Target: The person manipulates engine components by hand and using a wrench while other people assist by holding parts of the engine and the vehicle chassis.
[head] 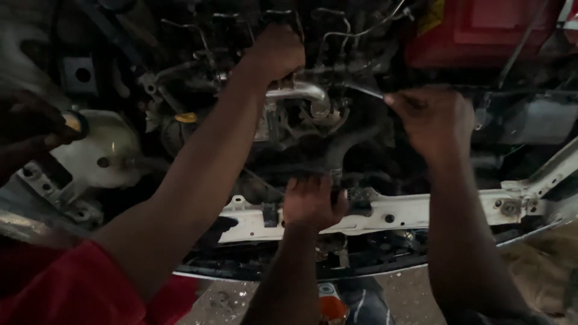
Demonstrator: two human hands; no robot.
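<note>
The head view looks down into an open engine bay (337,138), dim and crowded with hoses and thin metal lines.

At the left sits a whitish plastic reservoir (105,150) with a yellow cap (73,122). What it holds cannot be told. A co-worker's hand (30,123) lies over that cap. A smaller yellow cap (186,117) shows just right of the reservoir. At the far right is a red box-shaped thing (481,30).

The left hand (311,203) is in the near middle, at the white crossmember (421,210) along the front of the bay. Its fingers are curled tight around a dark part (356,197) at the crossmember's top edge, and they hide most of it.

The right hand (435,120) is farther in and to the right, fingers closed in a fist on a thin metal tool (368,90). The tool's bright shaft points left towards a curved silver pipe (308,93) in the middle of the engine.

A second co-worker's arm, in a red sleeve (66,283), crosses from the near left over the engine. Its hand (278,51) is buried among the far lines just above the pipe and blocks the view of that area. Whether it grips anything cannot be told.
</note>
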